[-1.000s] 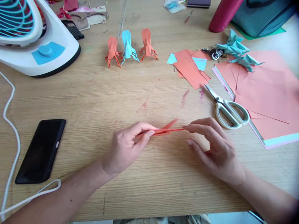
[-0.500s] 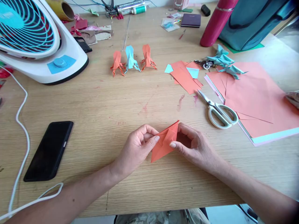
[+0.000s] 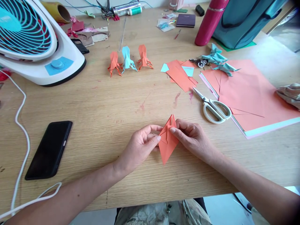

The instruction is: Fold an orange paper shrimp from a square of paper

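A folded orange paper piece (image 3: 167, 144), kite-shaped with a point toward me, is held upright just above the wooden table (image 3: 117, 97). My left hand (image 3: 140, 147) pinches its left edge between thumb and forefinger. My right hand (image 3: 191, 139) grips its right side, thumb pressed on the upper front fold. Both hands are closed on the paper.
Three finished paper figures (image 3: 127, 61), two orange and one blue, stand farther back. White scissors (image 3: 214, 107) lie right of my hands beside a stack of orange sheets (image 3: 248, 93) and scraps (image 3: 180, 75). A black phone (image 3: 49, 150), white cable (image 3: 21, 125) and fan (image 3: 35, 43) sit left.
The paper went from edge-on and stretched between my hands to facing me, then turned so its long point aims toward me. Both hands came together on it.
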A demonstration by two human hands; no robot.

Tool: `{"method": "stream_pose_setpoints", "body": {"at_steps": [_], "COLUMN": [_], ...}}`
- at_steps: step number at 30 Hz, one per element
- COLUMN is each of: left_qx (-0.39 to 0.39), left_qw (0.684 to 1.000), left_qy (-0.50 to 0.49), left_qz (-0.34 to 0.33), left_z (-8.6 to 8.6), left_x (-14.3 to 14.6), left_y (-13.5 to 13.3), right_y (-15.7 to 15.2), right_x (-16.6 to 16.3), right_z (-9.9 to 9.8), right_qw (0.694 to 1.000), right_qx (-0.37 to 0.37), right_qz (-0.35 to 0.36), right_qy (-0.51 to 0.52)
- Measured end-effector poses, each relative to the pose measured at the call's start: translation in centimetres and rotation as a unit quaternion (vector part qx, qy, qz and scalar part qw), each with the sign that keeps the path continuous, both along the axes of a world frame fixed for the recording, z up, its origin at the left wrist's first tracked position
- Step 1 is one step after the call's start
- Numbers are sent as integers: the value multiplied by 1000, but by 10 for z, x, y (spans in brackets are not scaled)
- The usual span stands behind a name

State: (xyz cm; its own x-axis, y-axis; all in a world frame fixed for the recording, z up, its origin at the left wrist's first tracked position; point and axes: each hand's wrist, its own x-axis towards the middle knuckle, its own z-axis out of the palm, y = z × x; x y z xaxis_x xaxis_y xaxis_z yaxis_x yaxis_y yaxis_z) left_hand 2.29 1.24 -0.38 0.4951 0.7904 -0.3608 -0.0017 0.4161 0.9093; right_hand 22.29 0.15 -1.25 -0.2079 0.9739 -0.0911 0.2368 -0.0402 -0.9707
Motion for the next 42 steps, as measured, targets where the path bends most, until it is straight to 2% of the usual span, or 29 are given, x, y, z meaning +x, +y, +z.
{"method": "stream_pose_setpoints", "body": {"at_steps": [5,9,14,17,19,20,23,25,27,30,34,37,40,42], "left_qx": [-26,3,116,252,400,485,708,781,796,789,771,755,732,719], "left_qw": [1000,1000,991,960,901,853,660,551,512,510,530,562,598,615], "left_qy": [-8,9,60,117,169,192,247,284,312,325,331,320,308,304], "left_qz": [-3,1,-1,13,22,19,-32,-70,-85,-109,-123,-110,-107,-114], "left_z": [0,2,6,9,11,12,12,8,0,-10,-12,-13,-17,-18], "left_x": [1,-2,-7,-12,-17,-20,-25,-26,-25,-22,-19,-17,-15,-15], "left_y": [2,6,13,15,16,16,15,13,8,1,-5,-8,-10,-11], "right_y": [1,1,0,0,0,0,1,2,0,-8,-24,-33,-34,-32], "right_x": [0,2,7,11,14,16,22,26,28,30,28,24,22,22], "right_z": [1,4,2,-5,-10,-12,-14,-11,-7,0,5,3,-3,-7], "right_qw": [1000,1000,999,997,993,991,982,975,966,957,936,902,874,868], "right_qx": [-8,3,15,18,21,27,60,98,146,218,300,334,354,352], "right_qz": [6,6,-15,-51,-89,-109,-162,-192,-211,-179,-15,97,152,174], "right_qy": [-1,0,26,53,69,74,77,59,20,-67,-185,-256,-295,-303]}}
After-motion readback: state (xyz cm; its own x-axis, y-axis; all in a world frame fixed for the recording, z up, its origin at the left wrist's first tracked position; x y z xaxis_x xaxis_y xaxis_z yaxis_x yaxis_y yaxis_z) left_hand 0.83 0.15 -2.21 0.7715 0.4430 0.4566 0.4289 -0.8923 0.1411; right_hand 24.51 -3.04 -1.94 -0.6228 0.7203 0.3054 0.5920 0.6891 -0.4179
